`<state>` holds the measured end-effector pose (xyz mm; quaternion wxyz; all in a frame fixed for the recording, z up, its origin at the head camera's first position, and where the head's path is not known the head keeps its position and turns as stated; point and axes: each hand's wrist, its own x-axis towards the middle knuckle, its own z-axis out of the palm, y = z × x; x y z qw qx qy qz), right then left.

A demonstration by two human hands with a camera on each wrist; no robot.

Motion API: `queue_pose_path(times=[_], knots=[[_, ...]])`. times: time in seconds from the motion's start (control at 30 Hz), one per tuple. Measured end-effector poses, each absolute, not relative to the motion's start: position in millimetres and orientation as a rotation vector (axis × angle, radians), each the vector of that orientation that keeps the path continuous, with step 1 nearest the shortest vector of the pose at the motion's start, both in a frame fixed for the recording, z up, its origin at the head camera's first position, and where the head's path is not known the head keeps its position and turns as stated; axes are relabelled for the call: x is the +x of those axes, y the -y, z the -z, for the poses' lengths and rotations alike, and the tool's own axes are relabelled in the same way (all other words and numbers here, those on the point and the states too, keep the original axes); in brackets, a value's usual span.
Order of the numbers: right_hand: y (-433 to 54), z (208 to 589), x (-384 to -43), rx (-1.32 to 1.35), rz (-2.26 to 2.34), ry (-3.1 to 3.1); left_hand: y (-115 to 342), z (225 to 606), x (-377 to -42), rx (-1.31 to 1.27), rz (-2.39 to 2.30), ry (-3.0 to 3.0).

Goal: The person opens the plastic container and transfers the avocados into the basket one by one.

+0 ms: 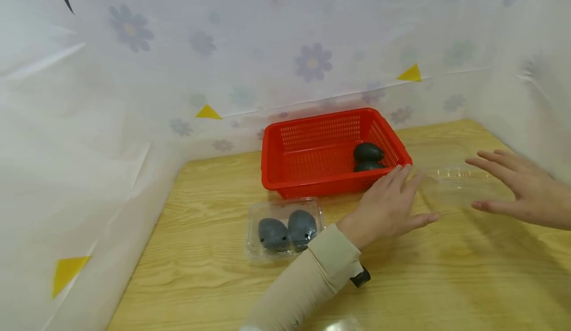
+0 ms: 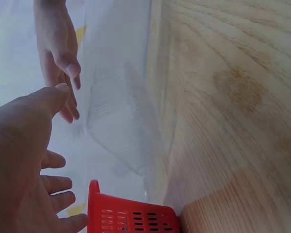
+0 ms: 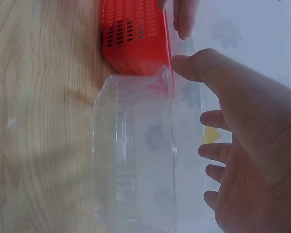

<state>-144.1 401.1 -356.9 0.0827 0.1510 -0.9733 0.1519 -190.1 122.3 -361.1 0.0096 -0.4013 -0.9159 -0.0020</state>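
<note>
My left hand is spread with straight fingers beside the front right corner of the red plastic basket, its fingertips overlapping the rim in the head view. My right hand, fingers apart and relaxed, hovers at the right side of a clear plastic box. This box stands on the table between both hands, right of the basket; it also shows in the right wrist view as a see-through tray. Neither hand holds anything. Two dark, avocado-like fruits lie in the basket's right end.
A second clear plastic box stands in front of the basket, with two greyish, avocado-like fruits inside. The wood-grain table is bounded by white flowered sheeting at the back and sides. A black band shows at my left wrist.
</note>
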Motion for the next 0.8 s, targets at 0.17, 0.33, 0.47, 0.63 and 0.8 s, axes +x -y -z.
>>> queue_pose_path(times=[0.17, 0.33, 0.47, 0.63, 0.8], knots=[[-381.9, 349.7, -142.0, 0.507, -0.534, 2.858, -97.8, 361.0, -184.9, -1.216, -0.037, 2.833], [-361.5, 344.8, -138.4, 0.579, -0.527, 2.819, -70.9, 360.7, -181.1, -1.153, -0.042, 2.855], [-346.3, 343.9, -135.9, 0.615, -0.499, 2.792, -51.2, 361.7, -179.7, -1.094, -0.009, 2.901], [-329.6, 342.3, -134.0, 0.666, -0.501, 2.763, -26.6, 363.0, -179.2, -1.039, 0.066, 2.917], [-315.4, 342.4, -132.3, 0.677, -0.509, 2.789, -4.6, 365.2, -178.2, -1.002, 0.131, 2.933]])
